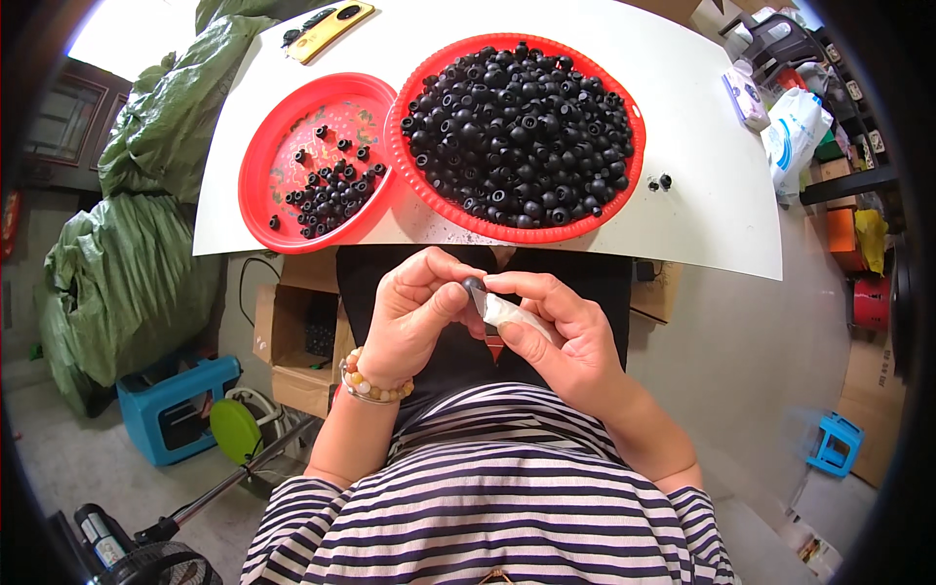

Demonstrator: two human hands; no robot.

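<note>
Over my lap, just off the table's near edge, my left hand pinches a small round black part between thumb and fingertips. My right hand is closed around a white-wrapped handle with a thin, flat blade-like tip. That tip touches or lies right beside the black part; I cannot tell which. Beyond my hands, a large red basin is heaped with similar black parts. To its left, a shallower red tray carries a smaller group of them.
Two loose black pieces lie on the white table, right of the basin. A yellow phone-like object rests at the far left, and a tissue pack at the right edge. An open cardboard box stands below the table.
</note>
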